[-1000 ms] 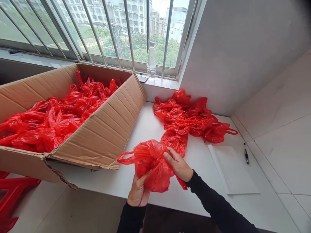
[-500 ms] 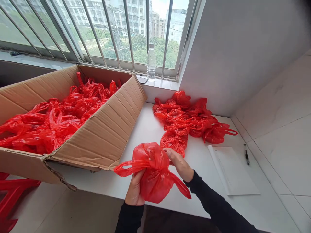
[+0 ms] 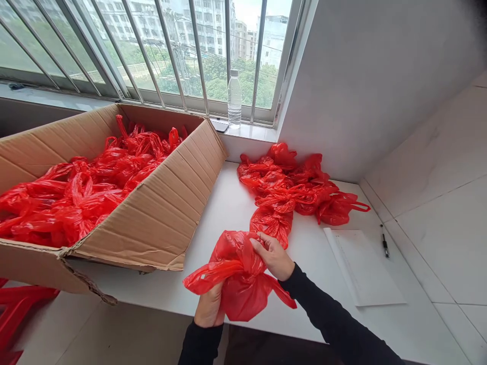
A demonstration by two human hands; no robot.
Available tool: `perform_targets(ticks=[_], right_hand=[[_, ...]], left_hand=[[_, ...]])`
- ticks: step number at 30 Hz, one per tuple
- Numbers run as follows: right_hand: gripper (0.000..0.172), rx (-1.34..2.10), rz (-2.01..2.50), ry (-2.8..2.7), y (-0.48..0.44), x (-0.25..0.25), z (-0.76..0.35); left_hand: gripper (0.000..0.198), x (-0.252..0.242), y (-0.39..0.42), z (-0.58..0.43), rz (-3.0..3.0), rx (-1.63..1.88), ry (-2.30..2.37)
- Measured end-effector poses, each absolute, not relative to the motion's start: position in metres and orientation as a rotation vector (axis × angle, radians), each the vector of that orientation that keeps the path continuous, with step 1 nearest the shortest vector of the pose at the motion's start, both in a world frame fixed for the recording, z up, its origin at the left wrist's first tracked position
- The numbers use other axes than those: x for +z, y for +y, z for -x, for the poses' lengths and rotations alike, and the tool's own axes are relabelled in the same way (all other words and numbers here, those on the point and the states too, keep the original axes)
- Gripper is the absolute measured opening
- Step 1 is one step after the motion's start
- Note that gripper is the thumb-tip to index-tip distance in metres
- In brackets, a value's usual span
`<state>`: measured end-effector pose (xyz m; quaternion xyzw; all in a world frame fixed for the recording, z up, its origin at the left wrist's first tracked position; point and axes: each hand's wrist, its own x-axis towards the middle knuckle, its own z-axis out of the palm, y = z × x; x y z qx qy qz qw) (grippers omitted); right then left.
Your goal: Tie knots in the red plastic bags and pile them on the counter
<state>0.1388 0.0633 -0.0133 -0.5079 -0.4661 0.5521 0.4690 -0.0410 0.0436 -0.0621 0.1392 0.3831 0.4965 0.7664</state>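
A knotted red plastic bag (image 3: 243, 284) is held up above the front edge of the white table. My left hand (image 3: 209, 306) grips it from below on the left, its fingers mostly hidden behind the plastic. On the upper right, my right hand (image 3: 274, 256) pinches the film between thumb and fingers. The bag's two handle ends stick out left and lower right. What it contains cannot be made out. Just behind it lies another tied red bag (image 3: 271, 223), at the front of a pile of red bags (image 3: 289, 180) by the wall.
On the left stands a large open cardboard box (image 3: 160, 213) filled with red bags (image 3: 95, 177). A paper pad (image 3: 367, 268) and a pen (image 3: 385, 246) lie on the right of the table (image 3: 224, 203). A water bottle (image 3: 235, 101) and a phone (image 3: 220, 125) rest on the sill.
My right hand has moved left and down over the bag, its fingers closing on the plastic film. The bag has tilted and sunk slightly. My left hand still supports it.
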Motion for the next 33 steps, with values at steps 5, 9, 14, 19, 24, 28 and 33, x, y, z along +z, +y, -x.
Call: perform_targets(ticks=[5, 9, 14, 19, 24, 28, 33], right_hand=[[0.042, 1.351, 1.319, -1.165, 0.062, -0.006, -0.14], [0.037, 1.342, 1.305, -1.228, 0.062, -0.002, -0.137], [0.039, 1.334, 1.299, -1.059, 0.064, -0.011, -0.139], [0.069, 1.455, 1.428, -1.079, 0.055, -0.012, -0.153], [0.056, 1.598, 1.246, -0.968, 0.048, -0.008, -0.152], [0.044, 1.523, 1.163, -0.921, 0.051, -0.009, -0.148], [0.039, 1.43, 1.196, -0.902, 0.055, -0.011, -0.149]], left_hand=[[0.035, -0.041, 0.048, 0.033, -0.477, 1.024, 0.886], [0.04, -0.041, 0.047, 0.031, -0.506, 0.95, 0.901], [0.039, -0.026, 0.047, 0.029, -0.36, 0.947, 0.818], [0.054, -0.014, 0.048, 0.034, -0.375, 0.978, 0.81], [0.052, -0.02, 0.047, 0.034, -0.403, 0.962, 0.814], [0.049, -0.026, 0.046, 0.031, -0.325, 0.953, 0.881], [0.038, -0.031, 0.042, 0.03, -0.314, 0.866, 0.891]])
